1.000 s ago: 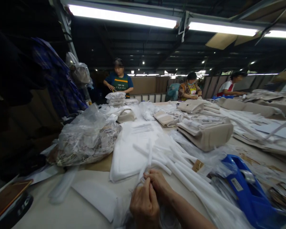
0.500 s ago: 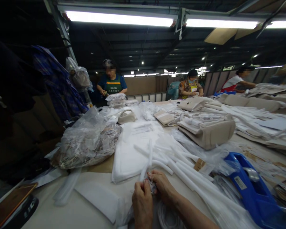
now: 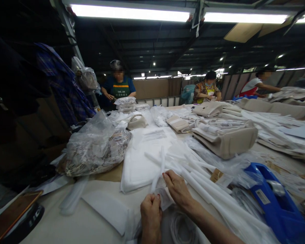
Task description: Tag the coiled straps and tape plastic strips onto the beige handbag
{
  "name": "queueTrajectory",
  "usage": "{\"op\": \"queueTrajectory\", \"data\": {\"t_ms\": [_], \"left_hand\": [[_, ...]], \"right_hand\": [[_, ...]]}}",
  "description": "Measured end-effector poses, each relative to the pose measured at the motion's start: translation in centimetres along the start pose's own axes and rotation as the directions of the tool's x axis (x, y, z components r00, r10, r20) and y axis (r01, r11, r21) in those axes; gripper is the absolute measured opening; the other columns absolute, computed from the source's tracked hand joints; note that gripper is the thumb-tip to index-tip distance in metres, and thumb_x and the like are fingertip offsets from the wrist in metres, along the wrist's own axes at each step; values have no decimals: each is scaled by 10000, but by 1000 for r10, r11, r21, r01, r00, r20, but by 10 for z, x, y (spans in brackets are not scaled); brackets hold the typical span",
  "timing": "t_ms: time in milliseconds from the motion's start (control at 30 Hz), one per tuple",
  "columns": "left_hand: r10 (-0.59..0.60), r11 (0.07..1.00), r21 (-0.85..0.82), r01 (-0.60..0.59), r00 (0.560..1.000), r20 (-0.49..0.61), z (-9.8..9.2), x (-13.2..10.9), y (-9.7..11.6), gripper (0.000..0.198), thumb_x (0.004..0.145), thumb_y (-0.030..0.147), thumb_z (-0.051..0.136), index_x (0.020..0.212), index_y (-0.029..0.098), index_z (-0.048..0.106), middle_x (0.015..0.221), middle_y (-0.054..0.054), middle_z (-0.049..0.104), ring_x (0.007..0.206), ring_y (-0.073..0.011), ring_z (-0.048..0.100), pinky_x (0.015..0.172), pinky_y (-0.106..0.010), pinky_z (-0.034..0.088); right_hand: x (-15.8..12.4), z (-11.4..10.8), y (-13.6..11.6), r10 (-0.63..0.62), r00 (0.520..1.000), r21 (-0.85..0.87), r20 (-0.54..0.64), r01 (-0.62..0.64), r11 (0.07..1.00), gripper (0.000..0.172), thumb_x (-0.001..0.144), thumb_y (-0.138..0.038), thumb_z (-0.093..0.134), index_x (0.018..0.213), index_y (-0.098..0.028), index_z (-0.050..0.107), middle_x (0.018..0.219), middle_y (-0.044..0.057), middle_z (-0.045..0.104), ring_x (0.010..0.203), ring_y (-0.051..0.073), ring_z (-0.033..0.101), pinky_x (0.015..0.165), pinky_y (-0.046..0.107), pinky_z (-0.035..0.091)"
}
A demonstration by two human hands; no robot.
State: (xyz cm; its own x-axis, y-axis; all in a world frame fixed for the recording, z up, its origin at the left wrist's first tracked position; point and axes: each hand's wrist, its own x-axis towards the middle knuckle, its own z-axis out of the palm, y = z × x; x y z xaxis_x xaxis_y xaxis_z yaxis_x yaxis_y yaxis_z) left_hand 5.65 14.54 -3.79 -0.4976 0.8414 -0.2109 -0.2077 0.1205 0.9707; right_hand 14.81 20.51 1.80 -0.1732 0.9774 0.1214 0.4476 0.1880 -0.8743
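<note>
At the near edge of the table, my left hand (image 3: 151, 210) is closed, thumb against fingers, on a small clear plastic bag (image 3: 165, 199). The bag sticks out to the right of the thumb. Above and right of it, my right hand (image 3: 179, 189) has its thumb and fingers pressed together; whatever they pinch, if anything, is too small to make out. A thin white foam tube (image 3: 162, 162) lies just beyond both hands. Below my right wrist sits a coiled white strap (image 3: 181, 228), partly covered by clear plastic.
Ahead lies a stack of white sheets (image 3: 136, 162). More foam tubes (image 3: 205, 189) and a blue tape dispenser (image 3: 274, 200) are on the right. A beige bag (image 3: 226, 140) stands behind them. Left are a plastic-wrapped bundle (image 3: 91, 149) and a phone (image 3: 14, 211). Several people work beyond.
My right hand has moved up and away from my left, which stays closed in place. The small plastic bag between them now shows more. The whole view has shifted slightly.
</note>
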Motion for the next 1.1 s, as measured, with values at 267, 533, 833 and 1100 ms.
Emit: {"op": "queueTrajectory", "data": {"t_ms": [267,533,833,1100], "left_hand": [[-67,922,-333,197,929,363,-5,-28,39,309,519,342,686,488,188,420,411,70,387,371,-44,300,374,-168,241],[190,947,-290,-139,970,153,-12,-22,27,303,733,430,613,587,169,565,511,23,497,448,-92,414,440,-208,323],[573,443,710,-548,782,246,-7,4,-1,390,762,5,317,898,135,659,896,-115,692,900,-251,620,842,-412,461],[372,385,778,-496,855,361,-2,0,19,277,870,39,415,849,195,643,845,-33,674,861,-199,617,763,-318,420]], "right_hand": [[-4,-18,16,-186,973,54,134,181,982,346,624,-55,477,845,-214,691,964,57,644,988,212,558,921,339,384],[-18,-26,25,-129,937,420,324,-20,907,181,726,-365,608,680,-209,688,710,14,613,710,175,551,690,294,427],[-5,-19,49,95,932,513,351,-277,812,273,616,-429,675,642,-163,616,608,6,580,602,147,520,600,281,403],[-6,-20,51,99,924,569,370,-309,762,312,607,-462,707,642,-158,644,624,13,607,588,140,518,615,285,396]]}}
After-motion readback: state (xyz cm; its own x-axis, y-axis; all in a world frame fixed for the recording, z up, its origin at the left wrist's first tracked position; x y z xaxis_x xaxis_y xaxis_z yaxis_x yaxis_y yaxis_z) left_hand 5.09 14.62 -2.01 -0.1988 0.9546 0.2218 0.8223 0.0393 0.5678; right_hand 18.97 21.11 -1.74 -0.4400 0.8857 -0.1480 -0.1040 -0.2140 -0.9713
